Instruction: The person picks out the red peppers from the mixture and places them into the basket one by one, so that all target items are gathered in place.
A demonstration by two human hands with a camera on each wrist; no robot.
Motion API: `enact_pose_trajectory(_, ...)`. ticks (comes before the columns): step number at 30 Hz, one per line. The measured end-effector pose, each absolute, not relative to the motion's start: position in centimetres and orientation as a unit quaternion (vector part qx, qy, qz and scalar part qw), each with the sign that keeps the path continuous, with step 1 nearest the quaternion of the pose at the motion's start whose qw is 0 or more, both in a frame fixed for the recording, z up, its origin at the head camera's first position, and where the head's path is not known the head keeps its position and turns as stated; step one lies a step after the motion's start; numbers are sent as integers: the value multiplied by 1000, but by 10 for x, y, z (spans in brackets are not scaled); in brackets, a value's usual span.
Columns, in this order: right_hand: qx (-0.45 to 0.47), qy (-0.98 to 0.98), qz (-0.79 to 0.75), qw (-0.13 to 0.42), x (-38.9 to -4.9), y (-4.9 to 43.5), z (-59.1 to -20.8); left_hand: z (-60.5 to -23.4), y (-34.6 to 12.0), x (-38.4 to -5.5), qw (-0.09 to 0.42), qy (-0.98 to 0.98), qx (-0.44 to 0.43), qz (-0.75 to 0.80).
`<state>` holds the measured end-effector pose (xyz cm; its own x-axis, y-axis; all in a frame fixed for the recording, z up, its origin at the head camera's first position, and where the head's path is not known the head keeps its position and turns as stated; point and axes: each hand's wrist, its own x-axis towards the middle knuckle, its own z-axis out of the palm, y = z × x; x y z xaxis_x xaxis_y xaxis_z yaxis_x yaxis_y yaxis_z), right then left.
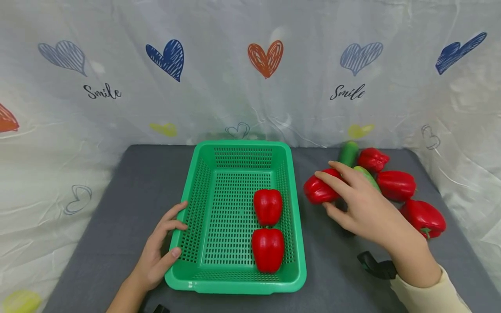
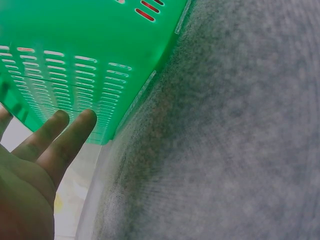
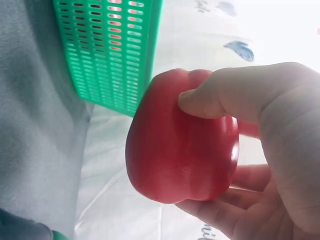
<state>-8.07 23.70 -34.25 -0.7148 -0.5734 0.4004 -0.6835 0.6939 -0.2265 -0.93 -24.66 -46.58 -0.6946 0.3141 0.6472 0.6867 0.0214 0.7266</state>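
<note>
My right hand (image 1: 365,204) grips a red bell pepper (image 1: 318,190) just right of the basket, thumb on one side and fingers round the other. In the right wrist view this pepper (image 3: 175,145) hangs above the table, overlapping the basket's wall. My left hand (image 1: 154,254) rests at the left rim of the green plastic basket (image 1: 235,287), fingertips and thumb tip on the edge. Two of its fingers (image 2: 70,140) lie nearly straight along the perforated outer wall. Inside the basket, two red bell peppers, a rear one (image 1: 268,206) and a front one (image 1: 268,251), stand along the right side.
Right of my hand lie three more red bell peppers (image 1: 396,185), a dark green cucumber-like vegetable (image 1: 348,153) and a lighter green one (image 1: 368,177), partly hidden. A black strap (image 1: 375,266) is by my right wrist. The grey table (image 1: 113,217) meets a heart-printed curtain (image 1: 219,100) behind.
</note>
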Motion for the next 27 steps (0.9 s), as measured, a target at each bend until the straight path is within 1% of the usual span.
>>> enact_pose_trajectory(6,359,-902,188,148,-90,231,-342,-466,-247,-9,152,-699,-357,-601)
enact_pose_trajectory(16,367,-892,234,120,-110,214,-340,-465,-248,-8,151,-697,-356,-604)
enact_pose_trajectory(27,376,-882,261,116,-132,201,-342,-466,-247,-9,152,-695,-360,-603)
